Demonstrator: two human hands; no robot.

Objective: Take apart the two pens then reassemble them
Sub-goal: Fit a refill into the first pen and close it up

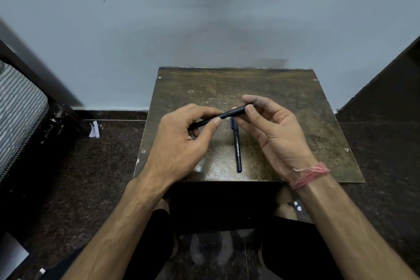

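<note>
I hold a dark pen [229,114] crosswise above the small worn table [284,88]. My left hand [181,141] grips its barrel end between thumb and fingers. My right hand [272,127] pinches the cap end with thumb and fingertips. A thin gap with a blue band shows where cap meets barrel. A second dark pen [237,148] with white lettering lies flat on the table, pointing away from me, just below the held pen and between my hands.
The table stands against a pale wall on a dark speckled floor. A striped cushion on dark furniture [20,111] is at the left, a dark panel [391,75] at the right. A scrap of white paper [95,129] lies on the floor.
</note>
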